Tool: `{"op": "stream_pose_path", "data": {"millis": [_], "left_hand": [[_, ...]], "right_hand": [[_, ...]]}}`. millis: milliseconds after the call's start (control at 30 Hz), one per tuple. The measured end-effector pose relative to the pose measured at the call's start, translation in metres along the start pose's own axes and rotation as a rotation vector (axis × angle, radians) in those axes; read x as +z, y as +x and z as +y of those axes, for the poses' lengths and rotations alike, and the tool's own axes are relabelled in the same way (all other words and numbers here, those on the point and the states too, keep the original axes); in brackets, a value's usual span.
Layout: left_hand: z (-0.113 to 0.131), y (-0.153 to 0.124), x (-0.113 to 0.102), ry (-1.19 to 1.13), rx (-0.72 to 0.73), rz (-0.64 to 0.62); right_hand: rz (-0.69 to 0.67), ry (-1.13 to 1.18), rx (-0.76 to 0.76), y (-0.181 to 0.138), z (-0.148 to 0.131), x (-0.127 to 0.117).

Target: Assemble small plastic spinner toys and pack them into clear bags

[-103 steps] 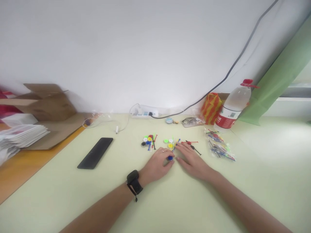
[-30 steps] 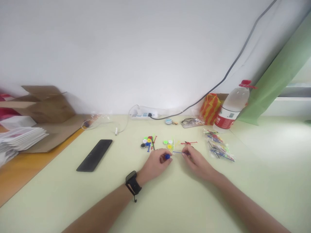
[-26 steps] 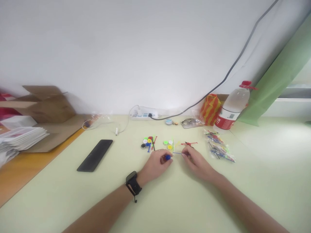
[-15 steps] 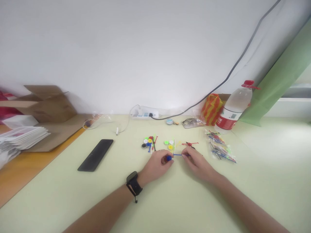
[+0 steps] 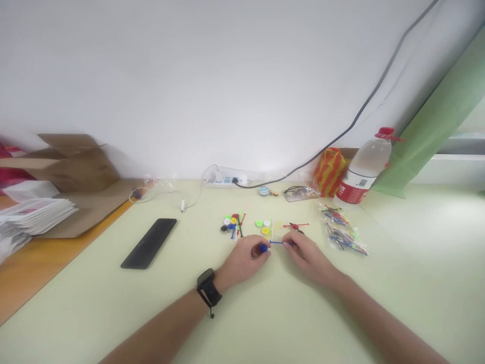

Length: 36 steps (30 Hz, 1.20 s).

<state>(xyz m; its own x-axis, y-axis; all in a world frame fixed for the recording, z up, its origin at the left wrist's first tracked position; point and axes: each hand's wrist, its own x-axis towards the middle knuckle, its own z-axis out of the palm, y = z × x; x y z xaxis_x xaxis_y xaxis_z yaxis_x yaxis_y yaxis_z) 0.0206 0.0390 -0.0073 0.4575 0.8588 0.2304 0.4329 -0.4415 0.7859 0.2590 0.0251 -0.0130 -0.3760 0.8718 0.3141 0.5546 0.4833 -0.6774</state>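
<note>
My left hand (image 5: 248, 255) is closed round a small blue round plastic piece (image 5: 263, 248), which shows between thumb and curled fingers. With thumb and forefinger my right hand (image 5: 308, 255) pinches one end of a thin blue plastic stick (image 5: 276, 242). The stick's other end reaches to my left fingertips; whether they grip it, I cannot tell. Just beyond my hands lie green, white and yellow round pieces (image 5: 266, 230) beside a white stick (image 5: 273, 227). A red stick piece (image 5: 296, 226) rests behind my right hand. Farther left is a cluster of coloured discs and sticks (image 5: 232, 222).
Clear bags of coloured parts (image 5: 346, 235) lie at the right, before a large bottle (image 5: 358, 187). A black flat object (image 5: 149, 243) is on the left. Along the wall are a power strip (image 5: 226, 181), glasses (image 5: 301, 192) and a cardboard box (image 5: 76, 167).
</note>
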Motion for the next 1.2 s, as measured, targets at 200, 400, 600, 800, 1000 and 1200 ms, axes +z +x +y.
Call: {"op": "stream_pose_path", "data": {"millis": [200,400,600,800,1000,1200], "left_hand": [[0.0,0.0,0.0,0.007,0.005,0.008],[0.001,0.0,0.0,0.003,0.008,0.007],[-0.001,0.0,0.0,-0.036,-0.018,0.019],[-0.001,0.001,0.001,-0.132,-0.046,0.009],[0.0,0.003,0.002,-0.214,-0.071,0.012],[0.004,0.003,0.002,-0.366,-0.081,0.004]], "right_hand": [[0.002,-0.023,-0.032,-0.001,0.0,0.0],[0.008,-0.032,-0.027,0.0,0.0,-0.001],[0.038,-0.026,-0.009,0.001,0.001,0.001],[0.108,0.026,0.03,-0.001,0.006,0.002],[0.119,0.053,0.057,-0.004,0.002,0.005],[0.093,0.249,0.013,-0.005,-0.02,0.011]]}}
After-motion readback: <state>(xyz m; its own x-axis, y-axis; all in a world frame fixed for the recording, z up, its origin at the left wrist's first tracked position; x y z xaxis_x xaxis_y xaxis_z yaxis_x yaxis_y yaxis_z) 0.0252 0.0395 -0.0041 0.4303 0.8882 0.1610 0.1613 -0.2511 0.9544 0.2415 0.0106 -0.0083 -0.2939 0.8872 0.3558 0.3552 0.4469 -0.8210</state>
